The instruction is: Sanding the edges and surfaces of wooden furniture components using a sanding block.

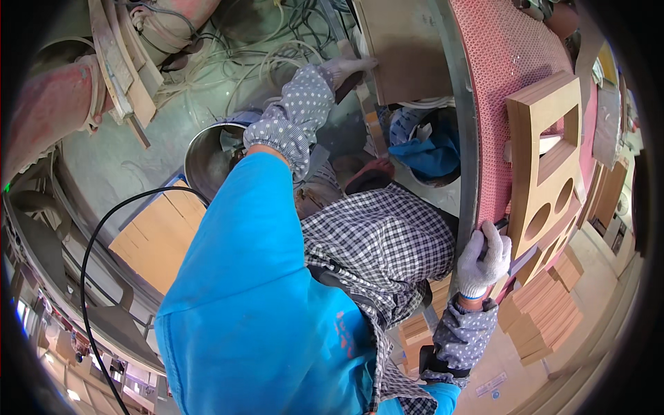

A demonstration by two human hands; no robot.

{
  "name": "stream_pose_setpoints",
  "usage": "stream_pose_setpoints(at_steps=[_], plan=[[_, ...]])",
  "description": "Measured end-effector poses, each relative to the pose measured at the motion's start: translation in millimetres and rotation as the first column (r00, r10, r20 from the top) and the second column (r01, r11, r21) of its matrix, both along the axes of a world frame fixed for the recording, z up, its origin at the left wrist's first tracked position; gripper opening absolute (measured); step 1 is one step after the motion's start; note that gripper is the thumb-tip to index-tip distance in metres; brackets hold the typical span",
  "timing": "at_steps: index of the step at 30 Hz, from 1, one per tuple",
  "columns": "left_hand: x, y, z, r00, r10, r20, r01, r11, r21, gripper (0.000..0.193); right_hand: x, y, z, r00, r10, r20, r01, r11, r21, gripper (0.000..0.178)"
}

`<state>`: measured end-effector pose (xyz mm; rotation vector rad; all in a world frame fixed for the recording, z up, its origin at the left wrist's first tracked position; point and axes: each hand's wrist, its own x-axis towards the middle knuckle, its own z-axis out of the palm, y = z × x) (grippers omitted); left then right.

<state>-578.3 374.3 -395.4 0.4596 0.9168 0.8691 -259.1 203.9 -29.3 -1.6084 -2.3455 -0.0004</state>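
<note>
My left hand (pixel 349 70), in a pale glove below a dotted sleeve cover, reaches far forward. Its fingers stretch toward the left edge of a brown panel (pixel 408 55); whether they touch it I cannot tell. A narrow wooden strip (pixel 373 124) runs down below that hand. My right hand (pixel 483 261), in a white knit glove, lies at the edge of a table topped with pink mesh (pixel 494 104). Its fingers are bent, with a small dark object (pixel 502 225) at the tips. Beside it stand cut-out wooden pieces (pixel 546 166) with round and rectangular openings.
A metal bucket (pixel 207 155) stands left of my left forearm. Blue cloth (pixel 432 149) fills a round container under the table. Cables (pixel 277 62) lie tangled on the floor. Curved wooden strips (pixel 124 62) are upper left, a wooden board (pixel 155 235) lower left, stacked wood (pixel 543 315) at right.
</note>
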Motion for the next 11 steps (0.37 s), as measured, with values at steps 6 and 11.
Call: stream_pose_setpoints(at_steps=[6, 11], plan=[[12.3, -62.9, 10.7, 0.966, -0.258, -0.018, 0.227, 0.882, -0.413, 0.052, 1.7, -0.9, -0.9, 1.0, -0.009, 0.006, 0.009, 1.0, -0.006, 0.032], [38.0, -100.2, 108.6, 0.926, -0.356, -0.122, 0.297, 0.891, -0.342, 0.068, -2.4, -5.1, 6.1, 0.979, 0.074, 0.191, -0.079, 0.997, 0.02, 0.037]])
